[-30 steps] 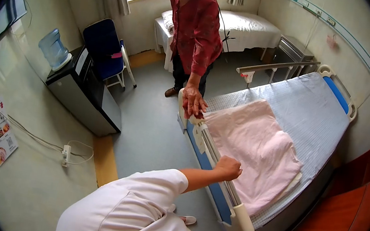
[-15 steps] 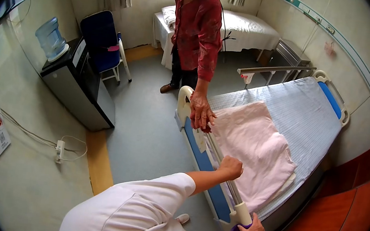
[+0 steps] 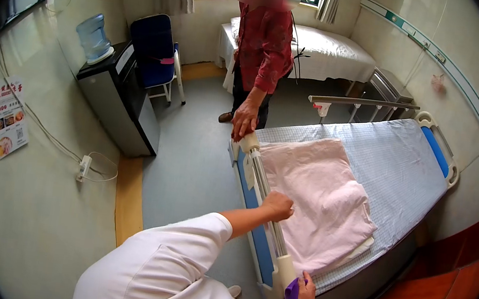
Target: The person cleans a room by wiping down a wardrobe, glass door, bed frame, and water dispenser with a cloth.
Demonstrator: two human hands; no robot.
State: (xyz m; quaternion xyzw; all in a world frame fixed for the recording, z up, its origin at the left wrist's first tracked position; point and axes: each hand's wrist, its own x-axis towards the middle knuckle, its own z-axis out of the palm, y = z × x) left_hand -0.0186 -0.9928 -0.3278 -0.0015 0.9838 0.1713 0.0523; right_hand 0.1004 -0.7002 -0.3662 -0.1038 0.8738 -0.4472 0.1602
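Note:
My left hand [image 3: 277, 207], at the end of an arm in a white sleeve, is a fist over the metal rail at the bed's foot end. Whether it grips the rail or something small is hidden. My right hand [image 3: 306, 292], with a bracelet at the wrist, holds a purple cloth [image 3: 292, 297] against the near corner of the footboard [image 3: 265, 254]. A folded pink blanket [image 3: 320, 198] lies on the bed just beyond. At the footboard's far corner rests the hand [image 3: 246, 119] of another person in a red patterned shirt [image 3: 264, 48].
A side rail [image 3: 364, 104] stands along the bed's far side. By the left wall are a water dispenser [image 3: 123, 99] and a blue chair [image 3: 151, 49]. A second bed [image 3: 329, 53] is under the window. Wooden furniture [image 3: 430, 298] borders the near right.
The other person's hand has moved from the middle of the foot rail to its far corner. My view has turned slightly. Both my hands stay near the same parts of the footboard.

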